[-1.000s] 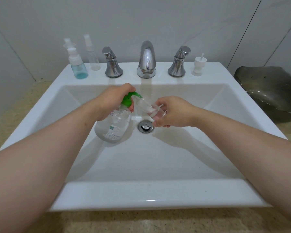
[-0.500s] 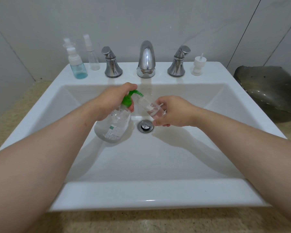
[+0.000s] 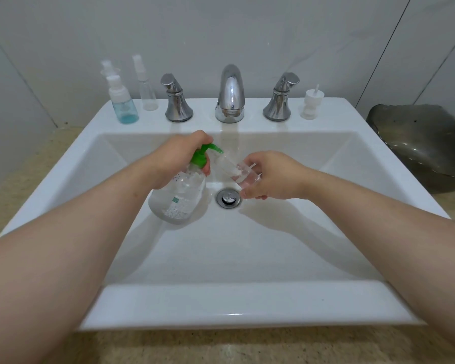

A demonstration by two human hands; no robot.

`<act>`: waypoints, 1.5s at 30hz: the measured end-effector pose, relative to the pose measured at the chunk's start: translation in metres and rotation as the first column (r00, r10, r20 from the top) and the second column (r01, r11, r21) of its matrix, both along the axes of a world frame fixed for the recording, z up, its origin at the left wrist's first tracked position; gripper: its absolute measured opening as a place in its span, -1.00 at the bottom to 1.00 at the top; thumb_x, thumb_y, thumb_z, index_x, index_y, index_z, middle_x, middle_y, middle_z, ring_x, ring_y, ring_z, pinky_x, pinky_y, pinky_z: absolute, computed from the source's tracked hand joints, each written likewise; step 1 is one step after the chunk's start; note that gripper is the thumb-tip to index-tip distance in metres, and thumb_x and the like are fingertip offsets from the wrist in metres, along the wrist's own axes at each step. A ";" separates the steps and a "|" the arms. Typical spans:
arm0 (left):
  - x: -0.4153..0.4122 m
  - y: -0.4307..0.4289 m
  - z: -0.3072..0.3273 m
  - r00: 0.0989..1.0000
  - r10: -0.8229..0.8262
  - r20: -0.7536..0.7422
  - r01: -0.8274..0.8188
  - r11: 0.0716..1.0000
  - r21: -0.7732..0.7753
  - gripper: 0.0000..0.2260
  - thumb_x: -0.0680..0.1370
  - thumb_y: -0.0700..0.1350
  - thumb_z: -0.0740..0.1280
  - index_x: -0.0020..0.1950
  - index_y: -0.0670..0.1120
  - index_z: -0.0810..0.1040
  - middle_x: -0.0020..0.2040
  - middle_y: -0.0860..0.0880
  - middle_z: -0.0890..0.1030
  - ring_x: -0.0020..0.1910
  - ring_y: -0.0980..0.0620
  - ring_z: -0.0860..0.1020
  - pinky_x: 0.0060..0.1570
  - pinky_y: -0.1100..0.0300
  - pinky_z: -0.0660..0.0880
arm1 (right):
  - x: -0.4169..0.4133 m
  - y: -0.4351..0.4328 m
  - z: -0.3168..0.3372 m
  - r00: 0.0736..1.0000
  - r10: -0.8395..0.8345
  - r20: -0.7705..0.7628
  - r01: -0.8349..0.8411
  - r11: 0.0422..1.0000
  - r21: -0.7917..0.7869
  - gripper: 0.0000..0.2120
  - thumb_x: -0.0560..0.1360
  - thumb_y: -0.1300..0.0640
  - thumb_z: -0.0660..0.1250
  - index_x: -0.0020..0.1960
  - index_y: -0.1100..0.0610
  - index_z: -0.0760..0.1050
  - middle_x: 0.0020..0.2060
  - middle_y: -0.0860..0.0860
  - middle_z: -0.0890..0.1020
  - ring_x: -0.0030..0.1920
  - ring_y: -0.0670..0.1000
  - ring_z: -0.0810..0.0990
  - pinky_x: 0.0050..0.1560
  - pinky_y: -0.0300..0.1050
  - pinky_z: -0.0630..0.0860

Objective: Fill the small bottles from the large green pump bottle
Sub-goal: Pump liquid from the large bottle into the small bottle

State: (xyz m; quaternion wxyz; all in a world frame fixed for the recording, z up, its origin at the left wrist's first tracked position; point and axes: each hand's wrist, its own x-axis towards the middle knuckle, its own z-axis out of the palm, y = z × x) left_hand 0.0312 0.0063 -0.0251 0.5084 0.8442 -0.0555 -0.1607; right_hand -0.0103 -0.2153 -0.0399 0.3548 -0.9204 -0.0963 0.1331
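The large pump bottle (image 3: 179, 195) is held tilted over the basin, its green pump head (image 3: 202, 156) pointed at the mouth of the small clear bottle (image 3: 237, 170). Nozzle and mouth are touching or nearly so; which cannot be told. Against the frame half a second earlier almost nothing is altered: both bottles and both hands are found in nearly the same place.

The pump bottle's neck is gripped by the left hand (image 3: 176, 158), fingers curled over the pump head and the clear body hanging below the wrist. The small bottle is held slanted by the right hand (image 3: 271, 177), pinched between thumb and curled fingers, its mouth turned toward the nozzle – just above the chrome drain (image 3: 228, 197).

All this is framed by a white rectangular sink (image 3: 221, 300). On its back ledge are set a chrome spout (image 3: 230, 93) between two handles, a blue-tinted spray bottle (image 3: 122, 103) and a slim clear one (image 3: 146, 88) to the left, and a loose white pump cap (image 3: 311, 103) to the right. The sink is set in a speckled beige counter (image 3: 221, 348), with a dark dish (image 3: 426, 143) at the right and pale wall panels behind.
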 end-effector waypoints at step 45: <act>-0.005 -0.003 0.004 1.000 0.010 -0.003 -0.010 1.000 -0.011 -0.47 0.63 0.23 0.19 -0.36 -0.09 0.59 -0.35 -0.10 0.66 -0.36 -0.03 0.47 0.02 -0.01 0.37 | 0.001 0.000 0.001 1.000 -0.008 -0.005 0.008 1.000 0.008 -0.67 0.42 0.15 0.59 0.10 0.06 0.55 -0.15 -0.05 0.71 -0.42 -0.13 0.62 -0.29 -0.20 0.54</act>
